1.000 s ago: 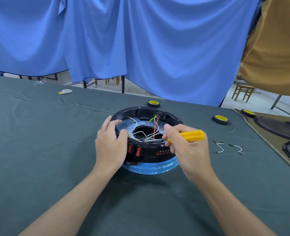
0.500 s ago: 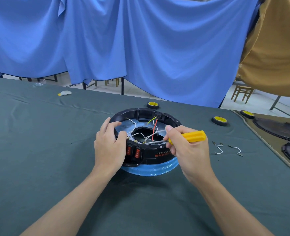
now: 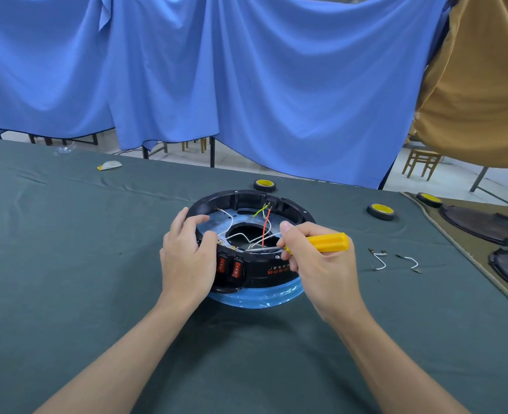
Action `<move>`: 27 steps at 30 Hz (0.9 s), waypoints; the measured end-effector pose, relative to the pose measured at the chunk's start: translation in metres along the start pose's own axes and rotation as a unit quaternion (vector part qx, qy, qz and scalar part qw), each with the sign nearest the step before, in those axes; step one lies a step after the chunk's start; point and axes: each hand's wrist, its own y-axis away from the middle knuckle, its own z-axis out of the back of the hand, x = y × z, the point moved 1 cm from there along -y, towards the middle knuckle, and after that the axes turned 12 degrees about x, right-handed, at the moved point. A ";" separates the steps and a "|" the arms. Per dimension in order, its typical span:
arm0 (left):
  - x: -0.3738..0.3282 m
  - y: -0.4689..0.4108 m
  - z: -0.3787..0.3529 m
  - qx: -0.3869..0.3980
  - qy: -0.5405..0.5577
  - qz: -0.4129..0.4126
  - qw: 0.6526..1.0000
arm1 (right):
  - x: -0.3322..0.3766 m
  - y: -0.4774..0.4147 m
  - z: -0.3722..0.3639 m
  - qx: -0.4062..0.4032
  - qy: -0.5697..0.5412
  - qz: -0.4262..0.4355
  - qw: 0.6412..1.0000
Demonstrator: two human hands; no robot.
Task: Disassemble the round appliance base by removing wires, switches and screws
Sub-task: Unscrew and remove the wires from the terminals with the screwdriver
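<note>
Spanning the background, pleated blue drapes (image 3: 246, 85) hang in soft folds beside a tan drape (image 3: 479, 100). Below them a grey-green table cloth (image 3: 67, 264), matte and slightly wrinkled, covers the table.

Near the cloth's centre sits the round appliance base (image 3: 246, 198). It is a glossy black plastic ring with an open central hole, and its lower bowl is wrapped in shiny blue film (image 3: 261, 297).

The left hand (image 3: 187, 258) grips the near-left rim with its fingers curled over the top edge. The right hand (image 3: 318, 270) pinches a screwdriver (image 3: 327, 242) with a faceted yellow handle. Its thin metal shaft lies almost level, reaching into the ring among the wires (image 3: 265, 228), which are red, white and yellow-green.

Two red rocker switches (image 3: 236, 268) sit in the base's near wall, just beside the left hand.

Three black tape rolls (image 3: 381, 211) with yellow cores lie beyond and to the right of the base. Two short curved white wire pieces (image 3: 379, 261) lie on the cloth right of the screwdriver.
</note>
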 end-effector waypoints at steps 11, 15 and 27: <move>0.000 0.000 -0.001 -0.001 0.001 0.004 1.000 | -0.002 -0.001 0.006 -0.010 -0.020 -0.005 1.000; 0.000 -0.001 -0.001 -0.003 -0.001 0.003 1.000 | -0.004 -0.001 0.006 -0.014 -0.011 0.001 1.000; 0.000 0.000 -0.001 -0.002 -0.003 0.003 1.000 | -0.006 -0.005 0.013 -0.082 -0.051 0.007 0.995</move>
